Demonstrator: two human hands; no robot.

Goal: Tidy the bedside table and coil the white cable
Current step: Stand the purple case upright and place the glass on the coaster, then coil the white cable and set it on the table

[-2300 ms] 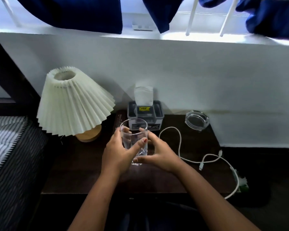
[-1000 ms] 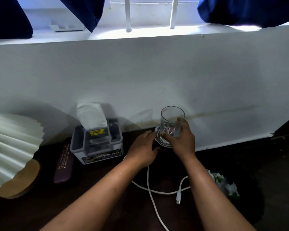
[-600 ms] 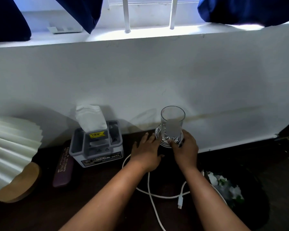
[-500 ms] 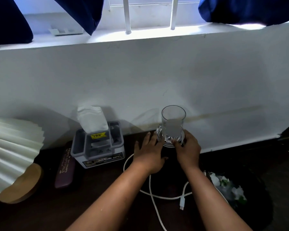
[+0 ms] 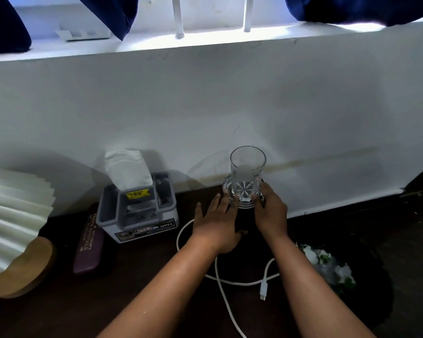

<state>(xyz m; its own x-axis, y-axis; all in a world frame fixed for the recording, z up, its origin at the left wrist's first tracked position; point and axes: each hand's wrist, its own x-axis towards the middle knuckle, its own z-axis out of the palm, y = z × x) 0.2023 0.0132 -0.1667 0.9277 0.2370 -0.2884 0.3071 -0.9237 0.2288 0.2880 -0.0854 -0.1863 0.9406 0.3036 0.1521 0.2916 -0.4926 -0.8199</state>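
A clear drinking glass (image 5: pixel 247 176) stands upright inside a low glass dish (image 5: pixel 226 187) at the back of the dark bedside table (image 5: pixel 144 284), against the white wall. My right hand (image 5: pixel 270 213) curls its thumb and fingers round the foot of the glass. My left hand (image 5: pixel 216 226) lies flat with straight fingers, its tips touching the dish's left side. The white cable (image 5: pixel 242 282) lies loose in a loop under both forearms, its plug (image 5: pixel 263 292) free near my right arm.
A grey tissue holder (image 5: pixel 137 215) stands left of the hands, with a purple spectacle case (image 5: pixel 88 242) beside it. A pleated lamp (image 5: pixel 10 211) on a wooden base fills the far left. White flowers (image 5: pixel 327 264) lie at the table's right edge.
The glass went from the table's middle to the back right and now stands in the dish. Over the last half second both hands stay at its foot, hardly moving.
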